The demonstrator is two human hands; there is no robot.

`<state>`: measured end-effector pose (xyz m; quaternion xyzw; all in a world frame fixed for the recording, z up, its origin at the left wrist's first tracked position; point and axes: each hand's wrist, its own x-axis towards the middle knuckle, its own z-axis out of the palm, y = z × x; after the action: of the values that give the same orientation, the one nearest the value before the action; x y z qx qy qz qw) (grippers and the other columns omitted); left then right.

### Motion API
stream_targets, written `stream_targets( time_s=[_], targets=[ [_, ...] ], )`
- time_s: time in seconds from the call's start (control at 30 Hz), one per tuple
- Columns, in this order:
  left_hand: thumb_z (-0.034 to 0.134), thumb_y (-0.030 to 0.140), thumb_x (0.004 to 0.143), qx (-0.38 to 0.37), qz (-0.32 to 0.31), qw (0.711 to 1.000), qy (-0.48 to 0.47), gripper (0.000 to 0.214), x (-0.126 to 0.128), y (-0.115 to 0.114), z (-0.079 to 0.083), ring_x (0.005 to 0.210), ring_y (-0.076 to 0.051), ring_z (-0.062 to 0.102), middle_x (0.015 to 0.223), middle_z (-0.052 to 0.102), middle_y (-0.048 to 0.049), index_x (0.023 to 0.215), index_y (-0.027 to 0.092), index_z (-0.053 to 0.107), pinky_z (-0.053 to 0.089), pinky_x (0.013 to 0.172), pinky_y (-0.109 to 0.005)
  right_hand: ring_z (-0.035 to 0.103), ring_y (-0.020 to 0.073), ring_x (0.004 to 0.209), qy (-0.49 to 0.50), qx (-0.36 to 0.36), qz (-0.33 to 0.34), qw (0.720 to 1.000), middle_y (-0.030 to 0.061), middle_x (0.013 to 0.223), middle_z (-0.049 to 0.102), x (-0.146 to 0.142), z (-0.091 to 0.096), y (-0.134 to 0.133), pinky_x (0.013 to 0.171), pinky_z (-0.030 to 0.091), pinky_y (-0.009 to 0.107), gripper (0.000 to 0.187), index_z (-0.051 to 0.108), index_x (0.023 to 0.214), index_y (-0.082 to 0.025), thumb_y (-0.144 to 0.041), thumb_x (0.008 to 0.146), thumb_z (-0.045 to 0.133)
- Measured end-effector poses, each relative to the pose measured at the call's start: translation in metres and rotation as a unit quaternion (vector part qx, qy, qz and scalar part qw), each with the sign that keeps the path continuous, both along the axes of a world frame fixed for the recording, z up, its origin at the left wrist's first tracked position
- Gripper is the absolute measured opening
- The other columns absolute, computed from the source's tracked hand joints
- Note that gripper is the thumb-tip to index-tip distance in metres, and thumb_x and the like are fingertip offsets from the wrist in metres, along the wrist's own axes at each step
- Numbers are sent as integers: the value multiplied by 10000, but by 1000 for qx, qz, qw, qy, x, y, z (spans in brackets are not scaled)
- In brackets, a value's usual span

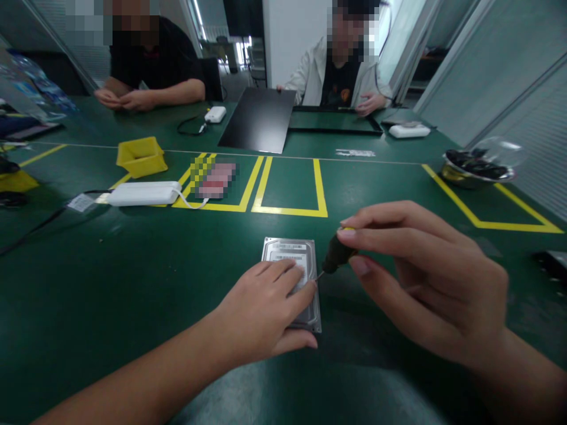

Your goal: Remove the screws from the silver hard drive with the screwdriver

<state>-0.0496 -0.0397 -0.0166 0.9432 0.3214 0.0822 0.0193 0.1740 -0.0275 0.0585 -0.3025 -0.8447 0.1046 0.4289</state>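
A silver hard drive (290, 247) with a printed label lies flat on the green table in front of me. My left hand (266, 304) rests over it, fingers curled across the label and thumb by the near edge, gripping it and covering much of its top. Between the thumb and fingertips of my right hand (438, 283) is a small dark screwdriver (339, 251) with some yellow at its end. It tilts down to the left, its thin shaft reaching the drive's right edge beside my left index finger. The very tip is hard to make out.
Yellow tape (290, 211) marks areas on the table (146, 283). A yellow bin (142, 158), a white power adapter (144, 193) and a metal bowl (478, 174) of dark parts stand beyond. Across the table, two people sit; one touches a dark panel (259, 121).
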Motion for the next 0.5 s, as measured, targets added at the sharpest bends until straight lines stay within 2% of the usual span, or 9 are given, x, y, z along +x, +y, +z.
stream_targets(
  time_s=[0.13, 0.3, 0.4, 0.5],
  targets=[
    [531, 681, 885, -1, 0, 1000, -1, 678, 0, 0, 0, 1248, -368, 513, 1292, 596, -149, 1343, 181, 513, 473, 976, -547, 615, 153, 1008, 6, -9, 4, 1000, 72, 1083, 625, 0, -2, 1, 828, 539, 262, 240, 673, 1076, -139, -79, 846, 641],
    [541, 674, 883, 2, 0, 1000, -3, 668, -1, -1, 0, 1244, -364, 520, 1288, 600, -145, 1332, 180, 519, 479, 967, -543, 613, 156, 1099, -33, -19, 9, 999, 58, 1179, 641, 3, -1, 0, 944, 512, 251, 281, 632, 1130, -161, -116, 855, 668],
    [548, 675, 878, 4, -2, 1000, -3, 660, -1, -1, 0, 1242, -365, 522, 1290, 599, -143, 1318, 183, 530, 482, 962, -543, 627, 144, 1064, -47, -29, 4, 998, 28, 1146, 662, 4, -2, 1, 933, 514, 241, 272, 598, 1140, -192, -132, 879, 646],
    [541, 676, 882, 3, -3, 1000, -1, 662, -1, 0, 0, 1245, -368, 519, 1292, 596, -146, 1319, 179, 531, 478, 968, -545, 630, 174, 1035, -53, -29, -9, 998, 24, 1111, 656, 2, -3, 2, 894, 536, 295, 251, 580, 1126, -227, -138, 895, 627]
  ],
)
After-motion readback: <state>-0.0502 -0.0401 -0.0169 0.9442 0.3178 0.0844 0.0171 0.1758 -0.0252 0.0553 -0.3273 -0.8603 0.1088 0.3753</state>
